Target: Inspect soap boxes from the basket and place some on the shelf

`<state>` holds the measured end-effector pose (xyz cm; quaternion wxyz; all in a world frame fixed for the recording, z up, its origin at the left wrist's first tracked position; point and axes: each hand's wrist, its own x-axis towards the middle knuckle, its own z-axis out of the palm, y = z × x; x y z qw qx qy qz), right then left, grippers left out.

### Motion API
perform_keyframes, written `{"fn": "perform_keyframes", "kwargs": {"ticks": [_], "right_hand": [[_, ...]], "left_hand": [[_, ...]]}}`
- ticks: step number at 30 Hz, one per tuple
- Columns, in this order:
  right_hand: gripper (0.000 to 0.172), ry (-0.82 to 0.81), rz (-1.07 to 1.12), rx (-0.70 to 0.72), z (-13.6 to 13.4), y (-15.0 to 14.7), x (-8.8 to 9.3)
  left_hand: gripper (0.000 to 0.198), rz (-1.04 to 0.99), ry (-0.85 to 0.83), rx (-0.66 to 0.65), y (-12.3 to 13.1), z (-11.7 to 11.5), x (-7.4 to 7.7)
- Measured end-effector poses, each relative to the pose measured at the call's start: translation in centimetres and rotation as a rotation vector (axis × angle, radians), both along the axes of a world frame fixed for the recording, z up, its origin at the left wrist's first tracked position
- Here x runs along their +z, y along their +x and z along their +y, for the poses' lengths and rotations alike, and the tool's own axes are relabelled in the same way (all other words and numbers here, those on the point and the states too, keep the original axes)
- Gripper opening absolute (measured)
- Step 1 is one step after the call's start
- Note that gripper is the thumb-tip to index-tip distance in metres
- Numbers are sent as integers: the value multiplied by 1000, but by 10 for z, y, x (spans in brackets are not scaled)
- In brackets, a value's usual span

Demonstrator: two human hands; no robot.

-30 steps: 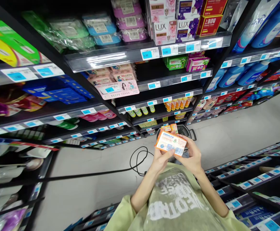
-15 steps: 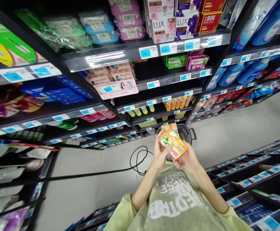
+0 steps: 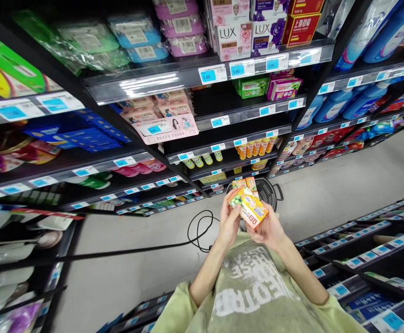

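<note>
I hold a small orange and yellow box [image 3: 250, 206] with a green picture at one end, in front of my chest. My left hand [image 3: 228, 223] grips its left end, fingers curled around it. My right hand [image 3: 270, 230] supports it from below and the right, fingers closed on it. Its printed front face is turned up toward me. Just beyond the box, a black basket [image 3: 269, 193] stands on the floor with more orange packs [image 3: 245, 183] in it.
Store shelves rise in front: soap boxes [image 3: 250, 34] on top, green and pink boxes [image 3: 269, 87] below, small bottles [image 3: 256, 149] lower. Blue detergent bottles [image 3: 344, 107] stand to the right. A black cable [image 3: 199, 229] loops on the grey floor. Another shelf edge [image 3: 364, 245] runs at my right.
The box was held flat with its white barcode side up; both hands turned it over, so its orange front now faces up and it sits tilted.
</note>
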<state>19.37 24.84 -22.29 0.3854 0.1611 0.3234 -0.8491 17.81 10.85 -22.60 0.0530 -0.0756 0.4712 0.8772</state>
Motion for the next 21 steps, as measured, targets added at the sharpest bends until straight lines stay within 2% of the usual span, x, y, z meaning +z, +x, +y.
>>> {"fn": "perform_keyframes", "kwargs": {"ticks": [16, 18, 21], "right_hand": [[66, 12, -3, -9, -4, -4, -4], [66, 70, 46, -60, -6, -3, -3], [56, 260, 246, -238, -9, 2, -4]], "left_hand": [[58, -12, -15, -4, -5, -5, 0], [60, -40, -13, -6, -5, -5, 0], [66, -45, -21, -4, -6, -6, -2]]}}
